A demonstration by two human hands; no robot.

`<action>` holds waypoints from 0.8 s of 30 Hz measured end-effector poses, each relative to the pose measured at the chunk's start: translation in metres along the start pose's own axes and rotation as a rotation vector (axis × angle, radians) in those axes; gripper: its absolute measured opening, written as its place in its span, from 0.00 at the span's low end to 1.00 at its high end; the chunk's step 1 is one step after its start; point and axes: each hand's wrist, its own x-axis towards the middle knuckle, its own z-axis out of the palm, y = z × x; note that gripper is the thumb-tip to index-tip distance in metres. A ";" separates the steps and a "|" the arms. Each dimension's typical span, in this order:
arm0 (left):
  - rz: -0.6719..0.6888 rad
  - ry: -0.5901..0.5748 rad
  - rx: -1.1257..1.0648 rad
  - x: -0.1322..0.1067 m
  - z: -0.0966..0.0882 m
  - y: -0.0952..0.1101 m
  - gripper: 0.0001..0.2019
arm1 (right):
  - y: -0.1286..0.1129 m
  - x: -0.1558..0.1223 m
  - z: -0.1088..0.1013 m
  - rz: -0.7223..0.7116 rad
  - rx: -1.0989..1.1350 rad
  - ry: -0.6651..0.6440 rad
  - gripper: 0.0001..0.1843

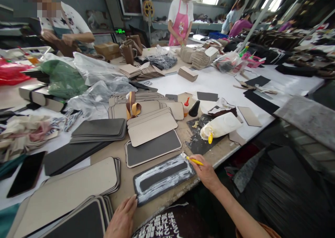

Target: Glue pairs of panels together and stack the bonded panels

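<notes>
While, in the head view, the left hand (123,217) is resting outstretched fingers (132,204) against the left end of the panel (163,176), the right hand (205,171) is pinching a brush (196,161), its whitened tip (183,155) touching the far right end. Bearing a white smeared loop (159,188), the panel is lying on the table (125,182) before stacked boards (153,129); a container (226,124) is lying nearby.

Dark phone (26,175) just chilling on the left, with a messy cloth heap (26,130) behind it. Further back there's a green plastic bag (64,79) next to crumpled clear plastic (96,93), plus a person (171,13) in a pink bunny apron (181,23).
</notes>
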 end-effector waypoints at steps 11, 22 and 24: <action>-0.124 -0.016 -0.109 -0.001 -0.016 0.019 0.29 | -0.045 -0.014 0.059 0.202 0.287 -0.011 0.16; -0.146 -0.077 -0.151 0.001 -0.026 0.022 0.27 | 0.016 -0.018 0.009 0.558 0.124 0.336 0.22; -0.136 -0.083 -0.172 0.000 -0.025 0.021 0.26 | -0.002 -0.023 0.008 0.528 0.110 0.308 0.21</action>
